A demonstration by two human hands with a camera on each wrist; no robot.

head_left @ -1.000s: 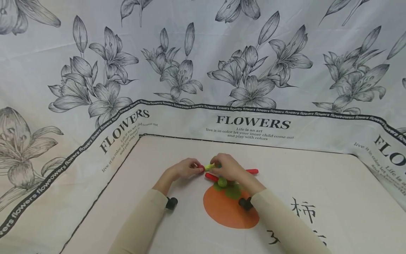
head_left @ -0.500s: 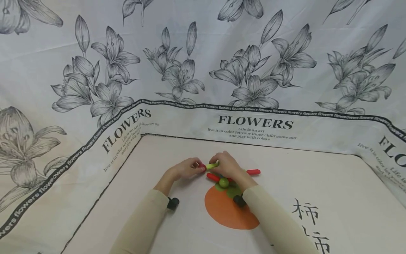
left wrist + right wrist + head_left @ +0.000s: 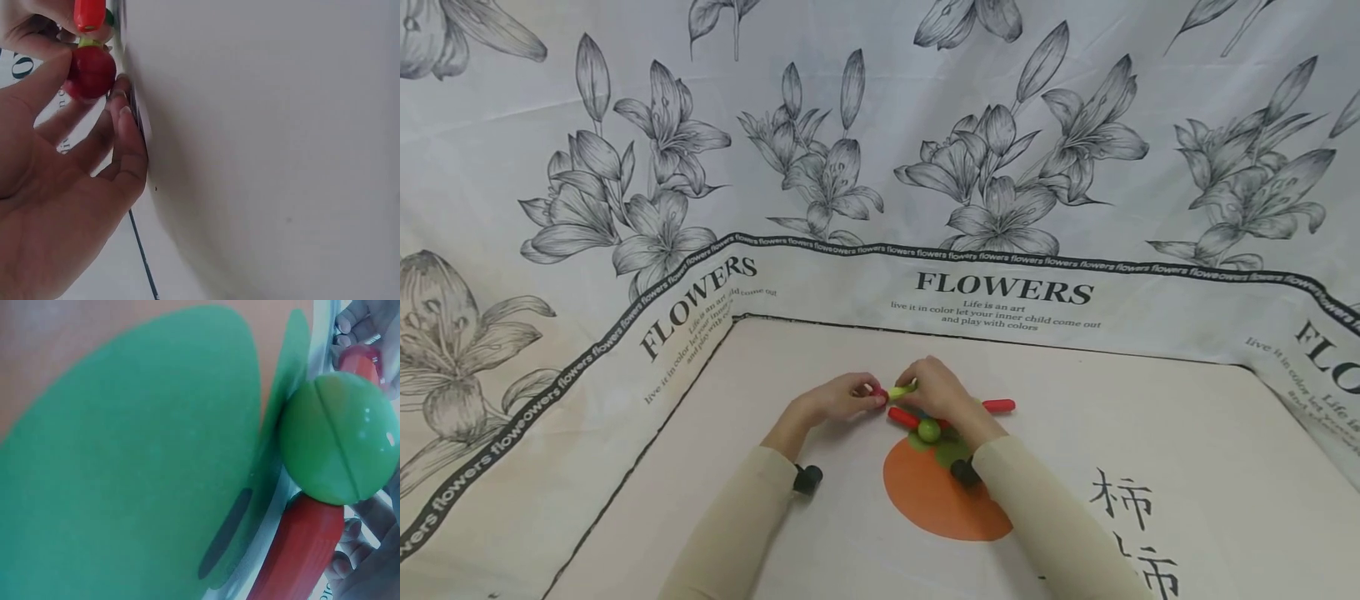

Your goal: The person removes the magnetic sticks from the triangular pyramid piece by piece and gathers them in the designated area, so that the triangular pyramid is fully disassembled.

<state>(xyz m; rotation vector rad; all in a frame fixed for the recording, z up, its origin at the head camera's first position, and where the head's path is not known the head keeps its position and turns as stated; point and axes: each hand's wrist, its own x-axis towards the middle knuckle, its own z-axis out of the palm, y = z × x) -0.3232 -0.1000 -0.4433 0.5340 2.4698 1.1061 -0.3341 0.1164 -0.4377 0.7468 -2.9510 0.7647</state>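
My left hand [image 3: 837, 398] pinches a small red ball [image 3: 92, 74] between thumb and fingers, just above the table. From the other side my right hand [image 3: 938, 390] grips a yellow-green rod [image 3: 902, 390], whose end meets the red ball; whether it sits inside the ball I cannot tell. Close below the right hand stands a green ball [image 3: 340, 439] with a seam line. A red rod [image 3: 300, 550] joins that ball in the right wrist view. Another red rod [image 3: 998, 406] sticks out to the right, its inner end hidden by the right hand and wrist.
The pale tablecloth [image 3: 820, 517] carries a printed orange persimmon [image 3: 940, 500] under the right forearm and black characters [image 3: 1123, 500] to the right. Behind the table hangs a flower-print cloth [image 3: 1000, 167]. Each wrist wears a black camera [image 3: 808, 479].
The right forearm has drawn slightly inward since a second ago, and the right hand has turned a little on the rod. The left hand keeps its pinch on the red ball.
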